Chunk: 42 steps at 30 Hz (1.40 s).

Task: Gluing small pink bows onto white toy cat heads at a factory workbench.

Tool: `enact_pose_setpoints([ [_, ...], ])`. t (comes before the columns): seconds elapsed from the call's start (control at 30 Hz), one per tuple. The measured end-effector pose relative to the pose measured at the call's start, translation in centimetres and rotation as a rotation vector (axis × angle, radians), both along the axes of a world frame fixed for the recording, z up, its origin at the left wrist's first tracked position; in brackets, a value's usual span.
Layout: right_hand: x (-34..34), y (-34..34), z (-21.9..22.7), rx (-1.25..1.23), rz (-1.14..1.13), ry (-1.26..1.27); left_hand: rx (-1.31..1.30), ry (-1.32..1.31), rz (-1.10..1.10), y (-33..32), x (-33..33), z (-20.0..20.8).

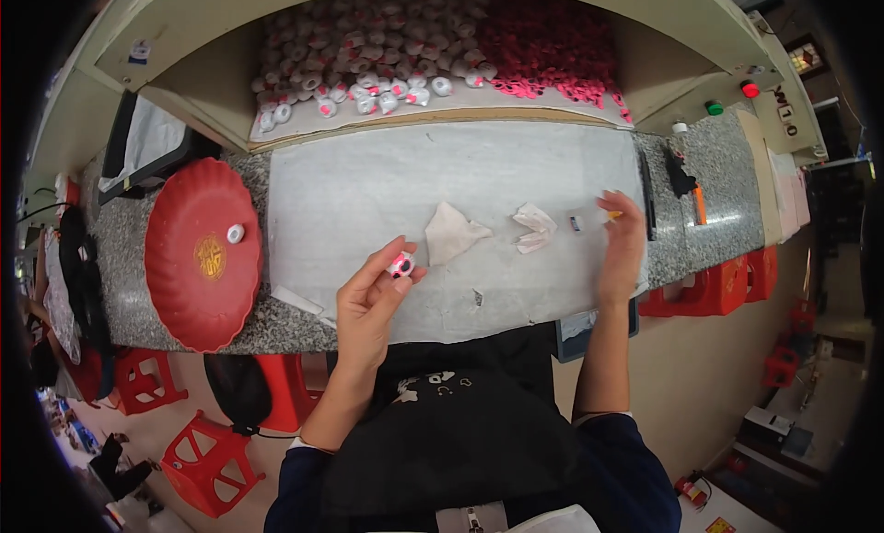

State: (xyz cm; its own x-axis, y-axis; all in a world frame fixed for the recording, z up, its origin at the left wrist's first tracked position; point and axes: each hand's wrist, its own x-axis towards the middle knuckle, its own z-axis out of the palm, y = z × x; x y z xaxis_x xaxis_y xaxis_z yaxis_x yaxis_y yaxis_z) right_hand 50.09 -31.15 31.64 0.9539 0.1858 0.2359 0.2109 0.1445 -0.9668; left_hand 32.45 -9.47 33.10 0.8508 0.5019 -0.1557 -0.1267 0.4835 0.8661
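My left hand [368,303] pinches a small white rounded piece [401,264] bearing a pink and black part, held above the white sheet [368,183] on the worktop. On the right of the sheet, my right hand [624,243] has its fingers spread and curved beside a small yellow tip [613,216]. Just left of it lies a small clear item with a dark label [576,223]; it may be one tube with the yellow tip. Between my hands rest a flat white cloth scrap [453,234] and a folded scrap [534,228].
A shelf ahead holds a heap of white round pieces [359,58] and many small pink pieces [552,49]. At left stands a scalloped red tray [175,284] carrying one white piece [236,233]. A black tray [157,146] sits behind it. An orange-handled tool [700,204] lies far right.
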Motion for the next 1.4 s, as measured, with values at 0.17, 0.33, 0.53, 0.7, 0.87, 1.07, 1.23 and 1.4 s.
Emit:
enact_pose_setpoints([
  [0.17, 1.6, -2.6, 0.7, -1.101, -0.314, -0.389, 0.211, -0.042, 0.002, -0.1, 0.5, -0.3],
  [0.33, 2.4, -2.9, -0.6, -1.054, -0.316, -0.312, 0.475, -0.05, 0.012, 0.4, -0.1, -1.1],
  [0.53, 3.1, -3.8, -0.8, -1.104, -0.203, -0.33, 0.395, -0.046, 0.007, 0.7, -0.7, -1.7],
  [0.7, 0.1, -3.1, 0.6, -0.876, -0.508, -0.266, 0.343, -0.017, -0.034, 0.9, -0.8, -1.9],
  [0.87, -6.0, 2.3, 3.1, -0.423, -0.049, -0.372, 0.217, -0.051, -0.01, 0.5, -0.8, -2.5],
  [1.07, -9.6, 11.3, 1.5, -0.32, 0.425, -0.15, 0.189, -0.085, 0.029, 0.0, -0.6, -3.0],
  [1.23, -9.9, 12.2, 1.5, -0.323, 0.392, -0.109, 0.35, -0.066, 0.027, -0.2, -0.7, -2.9],
  [1.4, -10.2, 12.7, 1.6, -0.402, 0.391, -0.128, 0.479, 0.007, 0.179, -0.5, -0.4, -3.0],
])
